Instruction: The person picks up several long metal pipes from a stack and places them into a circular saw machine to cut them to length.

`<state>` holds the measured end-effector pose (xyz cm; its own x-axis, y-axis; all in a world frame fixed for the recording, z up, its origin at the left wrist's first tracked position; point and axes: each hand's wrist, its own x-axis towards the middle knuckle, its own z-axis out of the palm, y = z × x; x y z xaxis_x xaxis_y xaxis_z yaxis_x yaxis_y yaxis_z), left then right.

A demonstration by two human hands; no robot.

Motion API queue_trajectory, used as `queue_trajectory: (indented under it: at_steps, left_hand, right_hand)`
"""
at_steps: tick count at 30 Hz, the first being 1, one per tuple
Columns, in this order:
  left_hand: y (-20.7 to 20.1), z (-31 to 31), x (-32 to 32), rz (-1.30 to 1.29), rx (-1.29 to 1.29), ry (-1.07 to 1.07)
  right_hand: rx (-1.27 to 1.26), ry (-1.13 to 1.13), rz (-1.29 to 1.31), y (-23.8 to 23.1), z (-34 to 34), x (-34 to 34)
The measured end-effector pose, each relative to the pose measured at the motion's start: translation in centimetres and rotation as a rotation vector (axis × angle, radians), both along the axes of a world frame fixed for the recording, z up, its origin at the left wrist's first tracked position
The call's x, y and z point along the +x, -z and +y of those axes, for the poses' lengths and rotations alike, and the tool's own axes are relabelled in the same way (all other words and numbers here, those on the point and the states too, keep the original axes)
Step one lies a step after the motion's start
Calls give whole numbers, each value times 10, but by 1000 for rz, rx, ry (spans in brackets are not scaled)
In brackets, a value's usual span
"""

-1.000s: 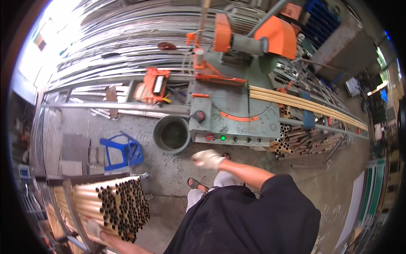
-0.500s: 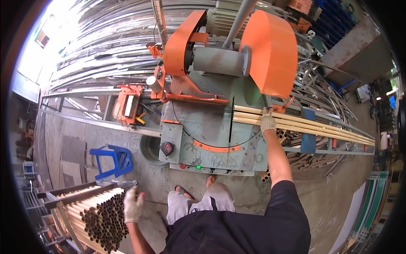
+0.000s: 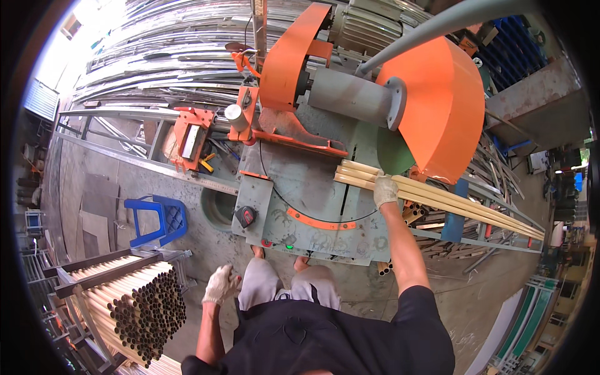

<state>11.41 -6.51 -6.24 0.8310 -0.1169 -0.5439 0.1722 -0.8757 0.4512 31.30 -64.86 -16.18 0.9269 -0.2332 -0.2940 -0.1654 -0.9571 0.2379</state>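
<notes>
My right hand (image 3: 386,191), in a pale work glove, is closed over several cream-coloured tubes (image 3: 462,199) lying across the right of a grey saw table (image 3: 300,231). Their left ends reach just past the dark slot (image 3: 347,199) in the tabletop. Above and behind that hand is the saw's orange blade guard (image 3: 440,106), with a green disc-like surface (image 3: 392,153) under its edge. My left hand (image 3: 222,284), also gloved, hangs beside my leg, its fingers loosely curled and no object visible in them. A stacked bundle of similar tubes (image 3: 140,312) stands to its left.
A blue plastic stool (image 3: 156,220) stands left of the saw. An orange clamp block (image 3: 190,140) sits on the rail at left. A grey handle bar (image 3: 431,37) crosses above the guard. Long metal strips (image 3: 162,69) lie piled behind.
My right hand and the tubes have moved left, the tube ends passing from the slot's right side to its left. My left hand has moved away from the tube bundle. The view has shifted.
</notes>
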Motion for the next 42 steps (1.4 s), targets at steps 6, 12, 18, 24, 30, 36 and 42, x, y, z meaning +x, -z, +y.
queue_trajectory:
  at_steps: [6,12,18,24,30,36,42]
  left_hand:
    - [-31,-24,107,-47,-102,128]
    - [-40,-16,170,-71,-164,239]
    - [-7,7,225,-128,-351,76]
    - [78,-5,286,-275,-810,-632]
    - [121,-57,357,120,-1465,-1315]
    - [162,-69,392,287,-1727,-1634]
    - [154,-47,402,330,-1795,-1650]
  right_hand:
    - [85,60,-113,-25,95,26]
    - [199,76,-88,-33,211,55]
    - [323,28,-120,-33,305,87]
    - [436,-37,12,-20,369,122]
    - [428,-65,-143,-30,413,133]
    - [495,-72,-102,-37,434,143]
    - [702,-269,-472,-24,424,135]
